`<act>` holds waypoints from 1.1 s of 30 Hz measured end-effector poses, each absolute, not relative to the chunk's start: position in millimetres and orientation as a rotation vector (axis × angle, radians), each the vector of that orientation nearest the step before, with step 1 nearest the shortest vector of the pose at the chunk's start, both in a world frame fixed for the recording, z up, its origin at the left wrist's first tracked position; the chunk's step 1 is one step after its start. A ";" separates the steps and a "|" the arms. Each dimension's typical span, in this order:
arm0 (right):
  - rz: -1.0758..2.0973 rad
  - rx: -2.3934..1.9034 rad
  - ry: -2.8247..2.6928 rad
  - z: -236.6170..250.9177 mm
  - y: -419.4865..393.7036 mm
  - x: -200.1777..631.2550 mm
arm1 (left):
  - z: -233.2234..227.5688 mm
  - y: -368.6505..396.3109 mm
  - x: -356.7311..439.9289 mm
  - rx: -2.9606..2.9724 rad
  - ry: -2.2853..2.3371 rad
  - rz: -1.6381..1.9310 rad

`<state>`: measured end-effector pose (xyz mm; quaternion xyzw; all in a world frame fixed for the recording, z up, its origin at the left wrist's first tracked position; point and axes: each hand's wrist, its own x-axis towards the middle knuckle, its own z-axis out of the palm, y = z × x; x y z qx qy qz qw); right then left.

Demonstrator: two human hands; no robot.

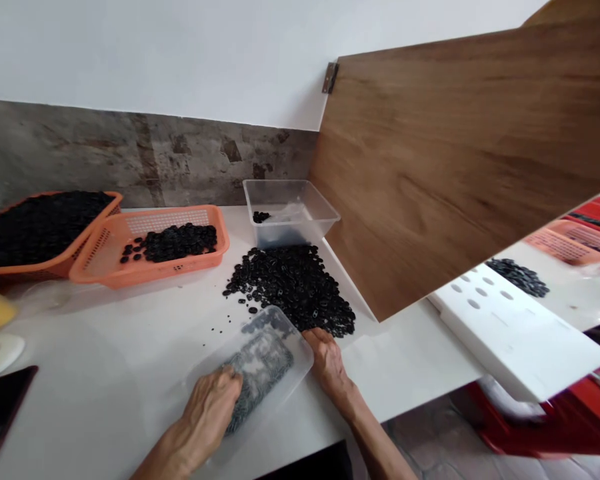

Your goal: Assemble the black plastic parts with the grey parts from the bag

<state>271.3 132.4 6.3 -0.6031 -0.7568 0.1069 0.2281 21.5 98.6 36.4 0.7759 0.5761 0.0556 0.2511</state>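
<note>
A clear plastic box (293, 381) stands at an angle near the front of the white table, with many small dark pieces (263, 373) in it. My left hand (207, 410) is over the box's left part, its fingers curled closed; what they hold, if anything, is hidden. At the far right corner of the box, my right hand (327, 363) has its fingers closed on the rim, the tips out of sight. Just beyond it spreads a heap of small black oval pieces (295, 287), some showing two holes.
Behind the heap, a second clear bin (293, 233) holds a few black pieces. Two orange baskets (153, 272) with black pieces stand at left. A brown wooden panel (460, 153) rises at right, beside a white box with holes (520, 347). A dark flat object (3, 420) lies front left.
</note>
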 end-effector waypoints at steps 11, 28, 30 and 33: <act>0.373 -1.707 -1.631 19.2 124.6 281.0 | 49.9 110.3 25.1 2.044 1.569 0.079; 1.306 -1.077 -1.376 67.2 77.3 202.6 | 71.0 91.4 30.3 1.039 1.116 0.727; 1.222 -1.081 -1.542 72.5 77.4 200.9 | 68.9 92.2 29.9 1.077 1.131 0.708; 1.121 -1.121 -1.674 78.8 78.8 198.2 | 66.7 93.3 28.1 1.141 1.156 0.681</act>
